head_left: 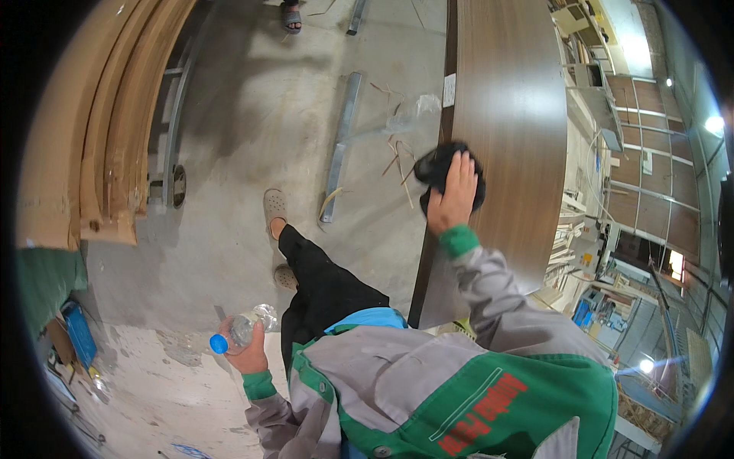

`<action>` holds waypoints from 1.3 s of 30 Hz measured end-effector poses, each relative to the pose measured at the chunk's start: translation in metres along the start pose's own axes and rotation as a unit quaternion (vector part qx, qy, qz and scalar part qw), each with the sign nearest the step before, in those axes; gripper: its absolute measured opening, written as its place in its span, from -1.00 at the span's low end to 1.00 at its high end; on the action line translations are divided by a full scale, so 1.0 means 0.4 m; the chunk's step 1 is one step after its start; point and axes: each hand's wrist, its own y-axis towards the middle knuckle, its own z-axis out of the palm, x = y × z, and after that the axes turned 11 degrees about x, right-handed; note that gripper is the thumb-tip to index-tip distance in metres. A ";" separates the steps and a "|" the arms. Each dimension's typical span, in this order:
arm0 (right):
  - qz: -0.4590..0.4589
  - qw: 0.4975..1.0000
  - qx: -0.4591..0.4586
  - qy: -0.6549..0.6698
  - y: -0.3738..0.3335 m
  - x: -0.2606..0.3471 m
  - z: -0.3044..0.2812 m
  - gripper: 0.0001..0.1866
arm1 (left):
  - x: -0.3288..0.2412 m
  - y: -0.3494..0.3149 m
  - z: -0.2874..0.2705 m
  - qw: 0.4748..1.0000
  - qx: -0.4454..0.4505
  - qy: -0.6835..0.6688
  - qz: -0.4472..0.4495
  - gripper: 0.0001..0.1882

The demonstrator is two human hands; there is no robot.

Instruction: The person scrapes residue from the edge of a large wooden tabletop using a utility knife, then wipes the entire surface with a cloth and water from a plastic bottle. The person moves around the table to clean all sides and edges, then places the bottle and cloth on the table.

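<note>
My left hand (252, 356), low on the left, is closed round a clear plastic bottle (241, 329) with a blue cap. The bottle is tilted, its cap pointing left. My right hand (456, 196) holds a bunched black cloth (436, 167) against the near-left edge of a long brown wood-grain panel (511, 153). Its fingers lie extended over the cloth, which partly hides the panel's edge. A small white label (449, 90) is stuck to the panel's side, farther along from the cloth.
Metal bars (342, 145) and torn strips (396, 157) lie on the concrete floor (237, 138). Large brown boards (115, 115) stand at the left by a wheeled metal frame (170, 145). Another person's sandalled foot (292, 21) shows at the top. Stacked wood pieces (564, 237) lie beyond the panel.
</note>
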 end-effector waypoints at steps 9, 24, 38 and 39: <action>-0.029 0.995 -0.077 -0.056 1.125 -0.370 -0.011 -0.26 | -0.068 0.435 -0.046 0.991 0.069 0.081 0.080 -0.34; 0.076 0.996 0.039 0.000 0.108 0.048 -0.027 -0.13 | -0.095 0.757 -0.039 0.975 0.162 0.115 0.098 -0.36; 0.223 0.968 0.102 -0.043 -0.431 0.141 0.004 0.04 | 0.039 0.807 -0.059 0.964 0.206 0.122 0.114 -0.38; 0.227 0.967 0.107 -0.044 -0.430 0.140 0.002 0.04 | 0.056 0.809 -0.057 0.963 0.209 0.123 0.118 -0.38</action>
